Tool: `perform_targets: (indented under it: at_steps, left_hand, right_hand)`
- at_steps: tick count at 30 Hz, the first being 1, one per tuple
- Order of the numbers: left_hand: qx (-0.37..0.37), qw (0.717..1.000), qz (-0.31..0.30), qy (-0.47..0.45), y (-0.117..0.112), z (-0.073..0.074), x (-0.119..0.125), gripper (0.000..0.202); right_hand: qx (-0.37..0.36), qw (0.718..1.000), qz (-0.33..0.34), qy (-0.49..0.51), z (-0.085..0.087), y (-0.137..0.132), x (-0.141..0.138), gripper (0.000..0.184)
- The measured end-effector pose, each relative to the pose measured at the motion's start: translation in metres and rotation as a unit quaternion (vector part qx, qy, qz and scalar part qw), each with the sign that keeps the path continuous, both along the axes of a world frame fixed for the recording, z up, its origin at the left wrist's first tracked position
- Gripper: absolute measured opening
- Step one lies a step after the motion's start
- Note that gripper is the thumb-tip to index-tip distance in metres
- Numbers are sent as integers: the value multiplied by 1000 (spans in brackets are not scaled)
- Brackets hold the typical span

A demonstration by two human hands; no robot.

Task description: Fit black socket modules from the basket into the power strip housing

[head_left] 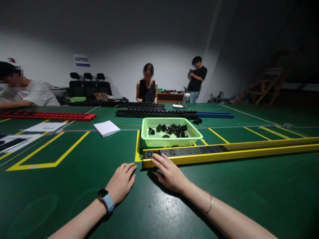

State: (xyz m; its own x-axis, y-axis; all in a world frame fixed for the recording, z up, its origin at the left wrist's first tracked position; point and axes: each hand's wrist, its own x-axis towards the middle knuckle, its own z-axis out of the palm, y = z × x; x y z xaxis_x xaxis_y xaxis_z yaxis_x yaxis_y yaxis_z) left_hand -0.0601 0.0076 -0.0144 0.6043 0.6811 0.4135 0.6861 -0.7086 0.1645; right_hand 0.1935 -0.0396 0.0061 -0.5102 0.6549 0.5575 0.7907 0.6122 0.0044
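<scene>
My left hand (122, 182), with a watch on its wrist, lies flat and open on the green table (74, 186), holding nothing. My right hand (169, 173) is open too, and its fingertips touch the near left end of a long yellow power strip housing (224, 153) with grey sockets along its top. Just behind the strip stands a light green mesh basket (149, 137) with several small black parts (171, 130) in it.
Yellow tape lines mark boxes on the table. White paper (106, 128) lies at left of the basket, a red strip (50, 116) at far left, black strips (154, 113) and a blue one (215, 115) behind. A person sits opposite, another at left, one stands behind.
</scene>
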Motion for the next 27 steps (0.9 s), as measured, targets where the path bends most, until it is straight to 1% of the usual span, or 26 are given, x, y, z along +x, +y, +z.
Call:
perform_targets:
  at_steps: [3, 13, 18, 27]
  left_hand:
    - [1, 1000, 0, 4, 0, 0, 0, 31]
    - [-8, 1000, 0, 14, 0, 0, 1, 32]
    - [-8, 1000, 3, 14, 0, 0, 1, 32]
    - [-4, 1000, 3, 9, 0, 1, 0, 32]
  right_hand:
    - [-9, 1000, 16, -14, 1, 0, -1, 57]
    - [-41, 999, 18, -10, -1, 2, -1, 63]
    - [-37, 999, 1, -4, 0, 2, 0, 60]
    - [-3, 999, -42, 28, 0, 2, -1, 59]
